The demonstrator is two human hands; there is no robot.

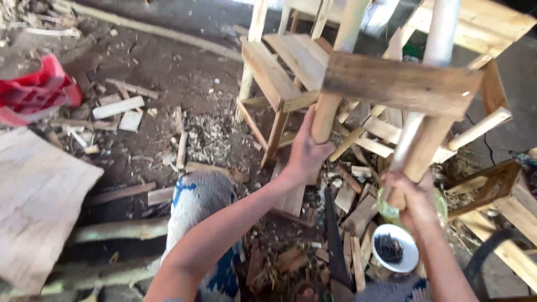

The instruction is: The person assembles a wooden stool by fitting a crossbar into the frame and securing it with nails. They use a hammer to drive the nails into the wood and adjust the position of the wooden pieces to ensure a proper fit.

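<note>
Frame (400,84) is held raised over littered ground. Left hand (306,152) is closed around the left leg (335,78); right hand (411,196) is closed around the right leg (417,140). Long axes of both legs run up and away, leaning slightly right. Crossboard (400,84) lies crosswise between them. Stool (282,70) stands just beyond, close to the frame's left edge. White bowl (396,248) sits below the right hand. Open dirt is seen at left, near the red crate (33,92).

No packages, labels, signs or screens show anywhere around the wooden stool frame (391,84); only bare wood and scraps lie about it.
</note>
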